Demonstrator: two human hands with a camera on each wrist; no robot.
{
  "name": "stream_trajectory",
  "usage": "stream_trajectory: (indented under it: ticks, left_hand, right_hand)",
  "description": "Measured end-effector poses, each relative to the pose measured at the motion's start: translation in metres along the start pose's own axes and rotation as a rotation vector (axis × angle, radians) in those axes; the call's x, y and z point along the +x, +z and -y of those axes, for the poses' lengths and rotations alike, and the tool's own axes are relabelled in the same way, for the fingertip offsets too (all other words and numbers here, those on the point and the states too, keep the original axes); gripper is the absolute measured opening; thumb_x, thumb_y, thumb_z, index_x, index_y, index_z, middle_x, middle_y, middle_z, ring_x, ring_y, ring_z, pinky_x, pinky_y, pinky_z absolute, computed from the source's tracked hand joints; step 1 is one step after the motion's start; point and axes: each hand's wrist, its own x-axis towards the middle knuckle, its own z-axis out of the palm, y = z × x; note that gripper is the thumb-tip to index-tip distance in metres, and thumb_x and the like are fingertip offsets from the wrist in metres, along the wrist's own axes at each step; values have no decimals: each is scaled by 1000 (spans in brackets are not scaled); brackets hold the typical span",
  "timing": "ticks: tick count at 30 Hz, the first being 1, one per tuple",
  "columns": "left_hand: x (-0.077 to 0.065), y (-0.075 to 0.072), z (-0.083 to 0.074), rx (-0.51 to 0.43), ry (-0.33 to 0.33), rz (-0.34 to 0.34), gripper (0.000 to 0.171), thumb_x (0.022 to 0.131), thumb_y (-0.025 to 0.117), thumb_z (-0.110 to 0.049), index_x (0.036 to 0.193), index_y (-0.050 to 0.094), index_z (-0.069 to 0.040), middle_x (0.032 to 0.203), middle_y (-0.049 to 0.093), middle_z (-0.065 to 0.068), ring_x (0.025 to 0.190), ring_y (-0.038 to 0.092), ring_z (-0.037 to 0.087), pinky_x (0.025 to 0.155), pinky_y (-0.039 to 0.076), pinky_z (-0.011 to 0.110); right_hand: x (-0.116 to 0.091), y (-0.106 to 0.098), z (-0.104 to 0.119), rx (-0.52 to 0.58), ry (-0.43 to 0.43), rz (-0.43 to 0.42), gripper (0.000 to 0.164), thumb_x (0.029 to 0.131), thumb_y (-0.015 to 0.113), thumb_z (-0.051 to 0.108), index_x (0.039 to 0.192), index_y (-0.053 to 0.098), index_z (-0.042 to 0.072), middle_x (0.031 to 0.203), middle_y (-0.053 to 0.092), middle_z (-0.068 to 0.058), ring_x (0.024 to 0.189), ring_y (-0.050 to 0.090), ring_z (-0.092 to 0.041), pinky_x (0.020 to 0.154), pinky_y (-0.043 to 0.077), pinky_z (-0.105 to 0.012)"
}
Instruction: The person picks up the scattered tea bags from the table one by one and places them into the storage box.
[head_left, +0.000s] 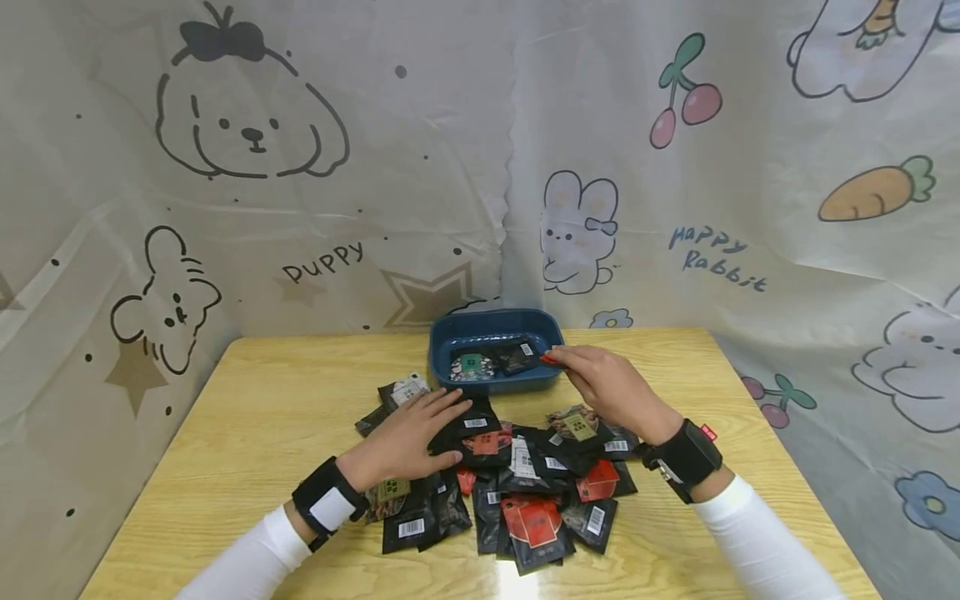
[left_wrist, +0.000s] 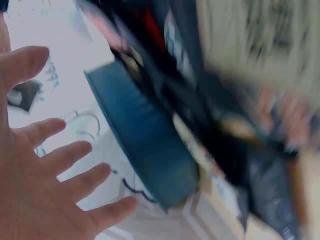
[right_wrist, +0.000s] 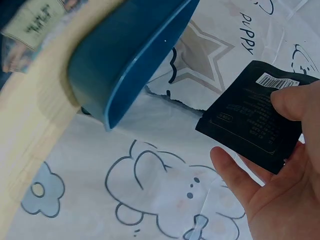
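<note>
A blue plastic basin (head_left: pixel 496 385) stands at the back of the table, holding a few small black sachets (head_left: pixel 517 356). My right hand (head_left: pixel 617 390) is at the basin's right rim, pinching a sachet (right_wrist: pixel 250 117) between thumb and fingers. Its black back with a barcode faces the right wrist camera; a red edge shows in the head view. My left hand (head_left: pixel 405 440) is over the left part of a heap of sachets (head_left: pixel 536 529), fingers spread and holding nothing. Whether its fingertips touch the sachets I cannot tell. The left wrist view is blurred, showing the spread fingers beside the basin.
The heap of black sachets with red, white and gold labels spreads over the middle of the wooden table (head_left: pixel 262 392), in front of the basin. A pale cloth (head_left: pixel 420 167) with cartoon drawings hangs behind the table and along its sides.
</note>
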Motion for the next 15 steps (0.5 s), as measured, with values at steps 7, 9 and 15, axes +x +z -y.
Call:
stream_trajectory:
  ticks: [7, 9, 15]
  left_hand:
    - [4, 11, -3, -28, 38, 29, 72, 98, 61, -46, 157, 34, -15, 159, 32, 16, 143, 33, 38, 112, 30, 61]
    - [6, 12, -4, -35, 40, 45, 72, 98, 61, -46, 157, 34, -15, 159, 32, 15, 143, 33, 36, 111, 31, 59]
    - [10, 20, -4, -57, 39, 97, 73, 97, 63, -47, 156, 36, -15, 159, 32, 15, 144, 32, 34, 110, 35, 58]
  right_hand:
    - [34, 8, -18, -3, -26, 11, 39, 98, 60, 5, 138, 61, 9, 126, 65, -14, 105, 66, -30, 80, 55, -44]
    - [44, 14, -23, 7, -30, 21, 38, 100, 58, 6, 137, 61, 9, 126, 65, -14, 105, 66, -30, 81, 55, -45]
    - [68, 38, -41, 38, 3, 63, 35, 102, 54, 7, 136, 62, 9, 126, 66, -12, 108, 66, -29, 84, 55, -46]
